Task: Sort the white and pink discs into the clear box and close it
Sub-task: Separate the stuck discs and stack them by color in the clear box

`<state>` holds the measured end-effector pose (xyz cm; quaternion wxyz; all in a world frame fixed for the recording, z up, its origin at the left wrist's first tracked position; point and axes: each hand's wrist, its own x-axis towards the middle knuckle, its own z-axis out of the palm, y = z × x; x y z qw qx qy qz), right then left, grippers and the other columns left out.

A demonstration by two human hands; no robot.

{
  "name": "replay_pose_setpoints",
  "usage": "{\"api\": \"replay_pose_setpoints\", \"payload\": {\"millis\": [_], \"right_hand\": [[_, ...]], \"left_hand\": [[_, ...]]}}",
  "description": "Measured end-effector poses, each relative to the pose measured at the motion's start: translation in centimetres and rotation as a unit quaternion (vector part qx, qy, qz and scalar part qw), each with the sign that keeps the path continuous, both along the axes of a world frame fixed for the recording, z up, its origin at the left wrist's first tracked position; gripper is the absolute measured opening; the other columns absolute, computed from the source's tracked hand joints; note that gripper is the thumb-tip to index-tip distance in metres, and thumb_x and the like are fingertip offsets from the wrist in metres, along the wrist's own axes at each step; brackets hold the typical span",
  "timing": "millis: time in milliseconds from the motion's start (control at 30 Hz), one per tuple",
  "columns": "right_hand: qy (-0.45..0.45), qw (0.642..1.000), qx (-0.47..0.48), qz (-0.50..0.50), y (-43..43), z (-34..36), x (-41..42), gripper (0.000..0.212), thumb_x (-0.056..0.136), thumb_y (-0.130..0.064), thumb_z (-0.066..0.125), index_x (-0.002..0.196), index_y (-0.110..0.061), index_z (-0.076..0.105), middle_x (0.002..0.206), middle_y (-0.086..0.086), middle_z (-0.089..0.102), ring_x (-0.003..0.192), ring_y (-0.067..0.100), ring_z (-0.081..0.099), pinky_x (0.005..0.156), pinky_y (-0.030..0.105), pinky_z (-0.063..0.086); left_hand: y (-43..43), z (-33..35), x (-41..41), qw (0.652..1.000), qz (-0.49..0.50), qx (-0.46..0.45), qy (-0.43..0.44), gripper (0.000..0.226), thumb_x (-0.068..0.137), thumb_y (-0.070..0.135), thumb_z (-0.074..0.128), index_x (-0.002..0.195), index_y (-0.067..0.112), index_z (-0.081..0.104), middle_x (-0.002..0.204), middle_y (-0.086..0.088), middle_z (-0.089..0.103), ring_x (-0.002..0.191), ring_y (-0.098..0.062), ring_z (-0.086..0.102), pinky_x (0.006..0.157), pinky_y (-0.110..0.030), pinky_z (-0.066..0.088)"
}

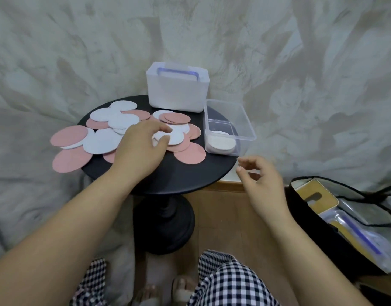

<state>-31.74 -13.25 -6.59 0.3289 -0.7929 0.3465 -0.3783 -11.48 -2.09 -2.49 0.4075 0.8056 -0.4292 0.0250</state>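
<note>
While I watch from the head camera, the left hand (pixel 144 146) lies over the heap on the round black tabletop (pixel 179 175), its thumb and forefinger pinching the near edge of a white disc (pixel 175 138) in the middle of the pile. Around it, white discs (pixel 102 142) and pink discs (pixel 69 161) overlap loosely, and a few of the pink ones hang over the tabletop's left edge. I see the clear box (pixel 245 120) at the right edge of the tabletop, lid off, with a small stack (pixel 222 142) of white ones lying flat in its near end. Just beside it, at the back, stands a white case (pixel 177 89) with a blue handle on top. The right hand (pixel 263 184) hovers off the tabletop's right rim, nearer to me than the box, fingers loosely curled and grasping nothing. On the floor to the right I make out an open bag (pixel 344 217) with packets inside.
</note>
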Motion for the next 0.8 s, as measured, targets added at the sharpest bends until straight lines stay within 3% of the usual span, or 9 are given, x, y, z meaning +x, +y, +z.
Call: {"api": "replay_pose_setpoints", "payload": {"millis": [100, 200, 267, 333, 433, 533, 600, 733, 800], "right_hand": [[0.059, 0.991, -0.108, 0.050, 1.7, 0.4, 2.1, 0.012, 0.086, -0.016, 0.061, 0.090, -0.026, 0.065, 0.088, -0.013, 0.059, 0.091, 0.012, 0.055, 0.081, 0.015, 0.038], [0.102, 0.976, -0.164, 0.100, 2.9, 1.1, 4.5, 0.023, 0.085, -0.024, 0.057, 0.104, -0.017, 0.067, 0.106, -0.002, 0.064, 0.105, 0.017, 0.054, 0.092, 0.012, 0.029], [0.158, 0.966, -0.163, 0.123, 3.5, 1.3, 5.8, 0.037, 0.090, -0.031, 0.056, 0.125, -0.017, 0.056, 0.133, -0.001, 0.052, 0.126, 0.015, 0.040, 0.103, 0.013, 0.018], [0.209, 0.955, -0.161, 0.133, 3.7, 1.1, 6.3, 0.048, 0.093, -0.037, 0.050, 0.137, -0.019, 0.042, 0.147, -0.004, 0.036, 0.136, 0.011, 0.025, 0.108, 0.018, 0.014], [0.247, 0.943, -0.182, 0.131, 3.8, 0.5, 6.0, 0.047, 0.094, -0.041, 0.044, 0.138, -0.022, 0.042, 0.148, -0.005, 0.034, 0.135, 0.011, 0.026, 0.108, 0.019, 0.017], [0.228, 0.949, -0.173, 0.131, 3.8, 0.3, 5.4, 0.041, 0.093, -0.038, 0.049, 0.131, -0.022, 0.051, 0.143, -0.005, 0.042, 0.132, 0.011, 0.033, 0.109, 0.021, 0.020], [0.211, 0.955, -0.169, 0.120, 3.7, 0.4, 5.6, 0.040, 0.091, -0.036, 0.052, 0.129, -0.022, 0.052, 0.141, -0.005, 0.043, 0.132, 0.012, 0.034, 0.112, 0.027, 0.025], [0.226, 0.950, -0.164, 0.135, 3.9, 0.8, 7.1, 0.053, 0.092, -0.039, 0.051, 0.140, -0.022, 0.038, 0.151, -0.006, 0.027, 0.140, 0.010, 0.018, 0.110, 0.020, 0.014], [0.243, 0.940, -0.186, 0.150, 3.8, 0.6, 7.6, 0.050, 0.093, -0.039, 0.048, 0.139, -0.020, 0.040, 0.150, -0.005, 0.030, 0.140, 0.011, 0.017, 0.108, 0.017, 0.012]], "left_hand": [[0.6, -1.3, 1.7, 0.983, -0.026, 0.155, -0.091, 0.043, 0.095, 0.031, 0.046, 0.136, 0.019, 0.043, 0.148, -0.003, 0.034, 0.139, -0.024, 0.019, 0.110, -0.032, 0.016], [1.2, -2.2, 2.0, 0.963, -0.048, 0.236, -0.122, 0.051, 0.096, 0.039, 0.039, 0.143, 0.022, 0.030, 0.156, -0.003, 0.017, 0.144, -0.025, 0.006, 0.115, -0.037, 0.007], [1.8, -2.6, 1.7, 0.964, -0.078, 0.219, -0.130, 0.049, 0.095, 0.038, 0.041, 0.142, 0.024, 0.033, 0.155, -0.001, 0.020, 0.143, -0.023, 0.009, 0.115, -0.035, 0.007], [2.6, -2.8, 1.2, 0.964, -0.109, 0.190, -0.152, 0.046, 0.095, 0.037, 0.043, 0.139, 0.025, 0.039, 0.152, 0.003, 0.027, 0.142, -0.020, 0.013, 0.114, -0.031, 0.009], [3.9, -3.1, 0.8, 0.966, -0.158, 0.144, -0.148, 0.042, 0.093, 0.041, 0.044, 0.130, 0.025, 0.051, 0.140, 0.007, 0.045, 0.136, -0.017, 0.030, 0.107, -0.023, 0.020], [5.1, -3.2, 1.0, 0.971, -0.175, 0.100, -0.132, 0.054, 0.083, 0.050, 0.032, 0.121, 0.023, 0.060, 0.126, 0.006, 0.057, 0.121, -0.015, 0.046, 0.099, -0.025, 0.033], [5.2, -3.1, 1.4, 0.979, -0.134, 0.084, -0.129, 0.050, 0.086, 0.047, 0.037, 0.125, 0.023, 0.056, 0.134, 0.003, 0.052, 0.127, -0.017, 0.042, 0.104, -0.032, 0.035], [4.4, -3.1, 1.8, 0.968, -0.121, 0.164, -0.148, 0.053, 0.095, 0.042, 0.041, 0.144, 0.023, 0.029, 0.156, 0.005, 0.015, 0.144, -0.014, 0.005, 0.113, -0.026, 0.004], [4.5, -3.5, 1.7, 0.958, -0.147, 0.185, -0.161, 0.054, 0.095, 0.048, 0.036, 0.143, 0.022, 0.033, 0.155, 0.003, 0.018, 0.144, -0.015, 0.008, 0.113, -0.025, 0.003]]}}
